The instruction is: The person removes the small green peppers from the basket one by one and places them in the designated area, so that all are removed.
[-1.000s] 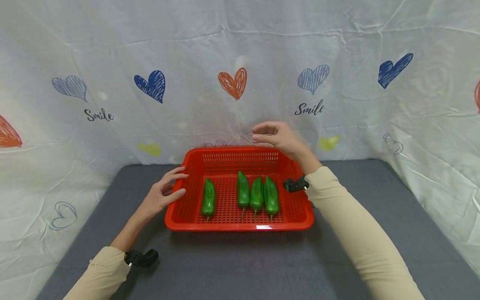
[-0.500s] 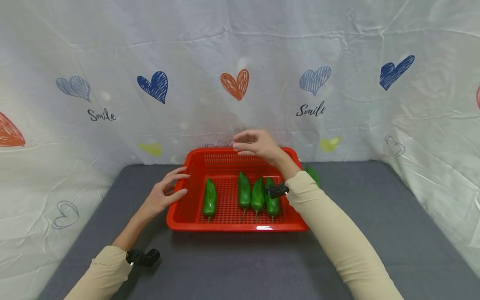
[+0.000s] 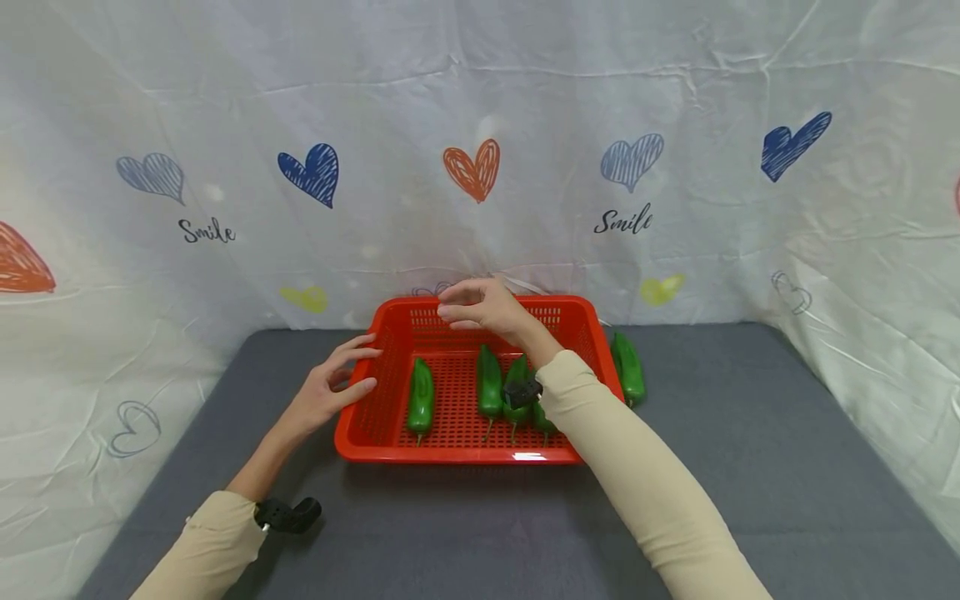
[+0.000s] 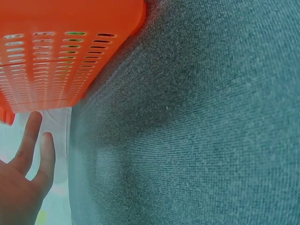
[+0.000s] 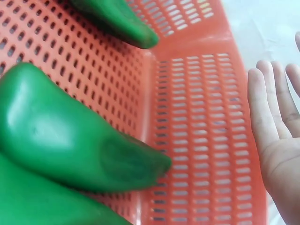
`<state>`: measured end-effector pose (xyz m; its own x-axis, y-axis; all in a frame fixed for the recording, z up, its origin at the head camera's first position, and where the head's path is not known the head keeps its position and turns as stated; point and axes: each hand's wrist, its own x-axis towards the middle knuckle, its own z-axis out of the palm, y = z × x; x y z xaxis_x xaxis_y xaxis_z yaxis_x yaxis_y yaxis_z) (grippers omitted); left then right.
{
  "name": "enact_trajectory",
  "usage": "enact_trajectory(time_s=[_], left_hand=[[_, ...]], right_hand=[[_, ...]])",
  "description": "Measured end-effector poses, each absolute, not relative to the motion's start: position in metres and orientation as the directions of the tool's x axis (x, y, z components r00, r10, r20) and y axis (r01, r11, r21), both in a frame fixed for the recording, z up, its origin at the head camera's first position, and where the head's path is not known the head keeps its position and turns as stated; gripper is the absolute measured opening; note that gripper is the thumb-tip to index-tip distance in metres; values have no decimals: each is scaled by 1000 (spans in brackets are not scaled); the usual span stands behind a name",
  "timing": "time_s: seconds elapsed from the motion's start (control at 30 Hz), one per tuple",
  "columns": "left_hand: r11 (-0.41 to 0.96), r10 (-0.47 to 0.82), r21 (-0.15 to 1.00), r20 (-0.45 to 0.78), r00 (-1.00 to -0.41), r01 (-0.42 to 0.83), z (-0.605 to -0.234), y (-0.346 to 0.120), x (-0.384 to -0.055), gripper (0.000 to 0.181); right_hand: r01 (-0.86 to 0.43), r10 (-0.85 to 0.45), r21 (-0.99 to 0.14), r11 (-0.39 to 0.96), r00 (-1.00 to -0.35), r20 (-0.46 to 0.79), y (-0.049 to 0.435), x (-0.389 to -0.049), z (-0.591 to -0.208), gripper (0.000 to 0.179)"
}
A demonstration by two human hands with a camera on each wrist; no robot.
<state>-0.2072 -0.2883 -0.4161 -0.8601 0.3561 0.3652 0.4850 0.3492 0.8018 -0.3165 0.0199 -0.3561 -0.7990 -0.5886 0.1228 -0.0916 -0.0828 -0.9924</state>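
Note:
A red plastic basket [image 3: 468,455] with slotted walls stands on the table. Inside it lie a green pepper [image 3: 422,398] at the left and, right of the middle, a row of three, one of which is a pepper [image 3: 490,387] beside two partly hidden by the right wrist. My left hand [image 3: 327,390] is at the basket's left rim, fingers spread and relaxed. Over the basket's far part hovers my right hand [image 3: 486,310], holding nothing; its fingers look straight in the right wrist view, where a pepper [image 5: 65,136] fills the near side.
Another green pepper [image 3: 628,368] lies on the grey tablecloth [image 3: 720,467], just outside the basket's right wall. Behind the table hangs a white cloth [image 3: 540,100] printed with hearts. Dark wrist cameras, such as the left camera [image 3: 288,515], stick out from both wrists.
My right hand has moved left and slightly down, from the basket's far right corner to over its far middle. The pepper outside the right wall has come into view. My left hand stays put.

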Motion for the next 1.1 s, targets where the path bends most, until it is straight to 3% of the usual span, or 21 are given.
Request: enact_trajectory(time_s=[0.5,0.9,1.1], left_hand=[[332,355,811,365,-860,481,-417,-289,-206,43],[316,364,818,363,-858,480,-415,-288,-206,43],[330,356,820,352,-866,469,-414,-287,-205,44]], right_hand=[[-14,-639,-999,33,-769,-10,-11,-315,-385,45],[-102,-714,-978,182,-698,-60,-19,-315,-402,48],[-69,-713,-977,201,-695,-97,-22,-315,-407,48]])
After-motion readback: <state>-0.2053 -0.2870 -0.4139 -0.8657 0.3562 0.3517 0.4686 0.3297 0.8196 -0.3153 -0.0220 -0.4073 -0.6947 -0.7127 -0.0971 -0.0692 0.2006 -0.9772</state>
